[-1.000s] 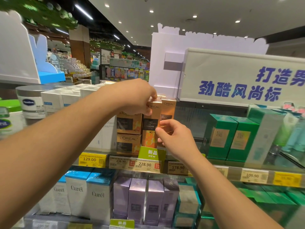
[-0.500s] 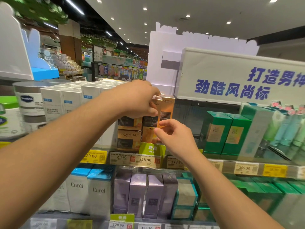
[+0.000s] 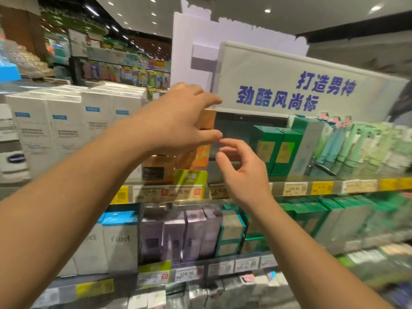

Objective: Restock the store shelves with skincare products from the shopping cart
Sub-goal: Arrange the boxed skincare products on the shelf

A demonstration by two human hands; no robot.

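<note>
Up on the top shelf (image 3: 289,178), a tall orange box (image 3: 206,139) stands upright, its long axis vertical, its printed front facing out toward the aisle, beside a dark brown box (image 3: 156,169) lower to its left. The left hand (image 3: 178,121) spreads wide across the orange box's front, fingers extended; whether they actually touch it cannot be told. The right hand (image 3: 243,172) hangs just right of the box with fingers loosely curled, holding nothing. Green boxes (image 3: 276,148) stand farther right on the same shelf, price tags (image 3: 294,188) line its edge, and purple boxes (image 3: 178,235) fill the shelf below.
</note>
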